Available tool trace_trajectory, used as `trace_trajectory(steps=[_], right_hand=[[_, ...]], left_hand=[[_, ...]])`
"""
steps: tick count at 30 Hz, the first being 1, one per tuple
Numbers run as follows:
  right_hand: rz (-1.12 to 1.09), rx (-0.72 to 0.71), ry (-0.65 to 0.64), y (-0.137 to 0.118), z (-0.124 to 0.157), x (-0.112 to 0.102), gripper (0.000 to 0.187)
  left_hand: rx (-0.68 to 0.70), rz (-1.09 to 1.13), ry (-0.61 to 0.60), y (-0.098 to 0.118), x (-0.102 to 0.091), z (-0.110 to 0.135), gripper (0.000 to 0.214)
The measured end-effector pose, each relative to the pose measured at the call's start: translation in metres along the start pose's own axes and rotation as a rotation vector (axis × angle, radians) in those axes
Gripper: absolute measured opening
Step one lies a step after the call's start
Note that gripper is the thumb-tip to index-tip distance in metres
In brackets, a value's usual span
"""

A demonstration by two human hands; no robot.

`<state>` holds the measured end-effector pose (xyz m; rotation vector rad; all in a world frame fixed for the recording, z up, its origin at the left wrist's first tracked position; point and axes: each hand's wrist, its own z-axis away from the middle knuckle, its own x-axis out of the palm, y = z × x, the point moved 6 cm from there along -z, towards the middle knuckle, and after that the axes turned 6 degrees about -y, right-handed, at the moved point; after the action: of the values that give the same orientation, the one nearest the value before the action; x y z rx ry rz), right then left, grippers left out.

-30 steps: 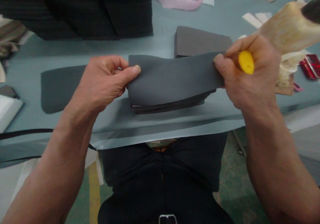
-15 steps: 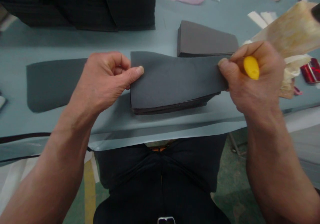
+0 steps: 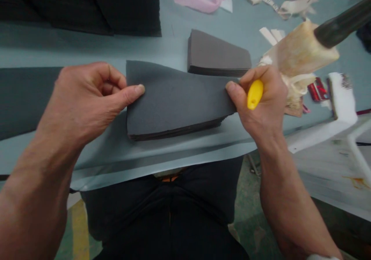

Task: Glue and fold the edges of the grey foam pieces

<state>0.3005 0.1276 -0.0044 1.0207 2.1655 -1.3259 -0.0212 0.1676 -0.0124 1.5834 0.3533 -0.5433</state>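
A dark grey sheet-like panel [image 3: 174, 101], wider at its left end, lies over a stack of similar panels near the table's front edge. My left hand [image 3: 89, 97] pinches its left edge, thumb on top and fingers curled behind. At the narrow right end, my right hand [image 3: 261, 97] grips the panel between thumb and fingers. That same hand also keeps a yellow handle [image 3: 255, 94] tucked in it; the rest of this tool is hidden. Just behind stands a second stack of grey-brown panels [image 3: 218, 53]. Under my left wrist lies another dark panel [image 3: 26, 97].
A tall black stack [image 3: 124, 8] stands at the back left. To the right are a stained yellowish block [image 3: 298, 51] with a dark rod, a red shiny packet [image 3: 318, 89] and a white padded piece [image 3: 343, 97]. Pink cloth [image 3: 199, 0] and pale scraps [image 3: 298, 6] lie farther back.
The view has swung to the right, so everything sits farther left in the picture. Both hands keep their hold on the panel, which lies nearly the same over its stack.
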Motion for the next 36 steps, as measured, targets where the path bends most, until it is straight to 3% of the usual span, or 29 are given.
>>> trace_trajectory(steps=[6,11,27,36], right_hand=[[0.022,0.042,-0.047,0.011,-0.001,0.001,0.027],[0.005,0.065,-0.067,0.016,0.002,0.001,0.029],[-0.042,0.034,0.034,0.012,0.009,0.005,0.03],[-0.015,0.086,0.075,0.013,0.01,0.005,0.03]], left_hand=[[-0.058,-0.073,0.047,-0.014,-0.002,0.0,0.044],[-0.09,-0.008,0.079,-0.003,0.0,0.005,0.039],[-0.196,0.287,0.013,-0.014,0.012,-0.006,0.033],[-0.213,0.229,-0.013,-0.02,0.013,-0.002,0.035]])
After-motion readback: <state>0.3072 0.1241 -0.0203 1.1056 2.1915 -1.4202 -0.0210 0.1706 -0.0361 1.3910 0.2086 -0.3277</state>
